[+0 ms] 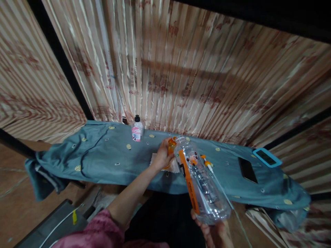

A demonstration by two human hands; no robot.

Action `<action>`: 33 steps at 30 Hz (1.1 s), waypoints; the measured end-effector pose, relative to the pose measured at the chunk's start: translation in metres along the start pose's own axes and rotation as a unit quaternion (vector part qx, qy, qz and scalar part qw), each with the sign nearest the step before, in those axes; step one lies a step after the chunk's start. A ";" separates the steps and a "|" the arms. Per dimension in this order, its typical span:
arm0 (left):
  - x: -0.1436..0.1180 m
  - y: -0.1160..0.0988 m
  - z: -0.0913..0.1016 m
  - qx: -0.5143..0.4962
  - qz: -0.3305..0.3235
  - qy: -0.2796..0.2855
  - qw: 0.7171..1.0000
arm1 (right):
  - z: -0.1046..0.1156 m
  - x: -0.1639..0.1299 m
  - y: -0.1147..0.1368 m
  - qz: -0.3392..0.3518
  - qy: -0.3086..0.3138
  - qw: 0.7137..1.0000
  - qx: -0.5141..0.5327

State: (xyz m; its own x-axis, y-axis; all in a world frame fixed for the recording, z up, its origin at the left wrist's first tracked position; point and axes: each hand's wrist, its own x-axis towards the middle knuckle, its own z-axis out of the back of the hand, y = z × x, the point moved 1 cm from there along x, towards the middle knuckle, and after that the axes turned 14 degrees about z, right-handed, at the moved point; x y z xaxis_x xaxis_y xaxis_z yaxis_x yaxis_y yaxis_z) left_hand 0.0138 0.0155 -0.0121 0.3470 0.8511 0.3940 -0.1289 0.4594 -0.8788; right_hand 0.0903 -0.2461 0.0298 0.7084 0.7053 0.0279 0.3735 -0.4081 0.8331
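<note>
Head view: a clear bottle (200, 184) held tilted.
Your left grip (164, 155) is wrapped round an orange item (171, 146) beside the bottle's mouth; your right grip (211, 230) cups the base, partly curled, so a slack hold could drop it.

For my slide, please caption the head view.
Right hand supports a large clear bottle; left hand holds something orange beside its neck.
</note>
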 end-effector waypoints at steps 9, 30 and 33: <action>-0.002 -0.004 0.002 -0.006 0.009 0.004 1.000 | 0.008 0.000 -0.009 -0.010 0.002 1.000 0.025; -0.005 -0.008 0.001 0.010 0.018 -0.004 1.000 | 0.009 0.001 -0.002 -0.025 0.016 0.999 0.034; -0.005 -0.008 0.000 0.010 0.016 -0.005 1.000 | 0.008 0.001 -0.001 -0.026 0.022 0.999 0.028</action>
State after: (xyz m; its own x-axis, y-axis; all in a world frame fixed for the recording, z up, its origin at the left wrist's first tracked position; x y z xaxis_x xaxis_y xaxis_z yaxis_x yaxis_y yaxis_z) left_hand 0.0131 0.0079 -0.0070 0.3338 0.8674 0.3690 -0.1576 0.4373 -0.8854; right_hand 0.0954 -0.2499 0.0248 0.6609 0.7503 0.0114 0.4428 -0.4022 0.8014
